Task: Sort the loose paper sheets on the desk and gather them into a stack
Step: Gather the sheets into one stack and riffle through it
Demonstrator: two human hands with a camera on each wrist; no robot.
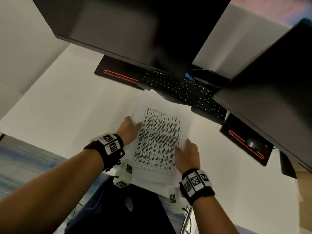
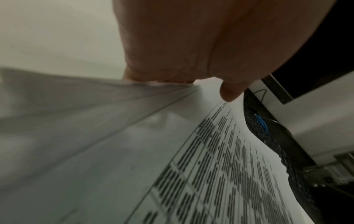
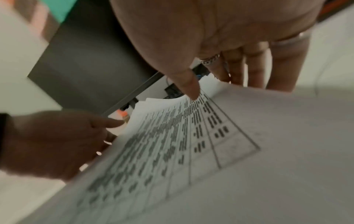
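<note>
A stack of white paper sheets [image 1: 158,141] lies lengthwise on the white desk [image 1: 67,107], and its top sheet carries a printed table. My left hand [image 1: 130,128] holds the stack's left edge, with the thumb [image 2: 229,94] on top and the fingers tucked under the sheets [image 2: 210,166]. My right hand [image 1: 187,152] holds the right edge nearer me, its thumb [image 3: 189,87] on the top sheet [image 3: 191,151] and its fingers [image 3: 254,72] behind the edge. The left side of the stack is lifted off the desk. The far ends of the sheets fan out unevenly by the keyboard.
A black keyboard [image 1: 182,88] lies just beyond the stack, partly under a large dark monitor [image 1: 135,27]. A second monitor [image 1: 270,85] stands at the right, with a mouse [image 1: 253,143] on its red-lined base. The desk's near edge runs by my wrists.
</note>
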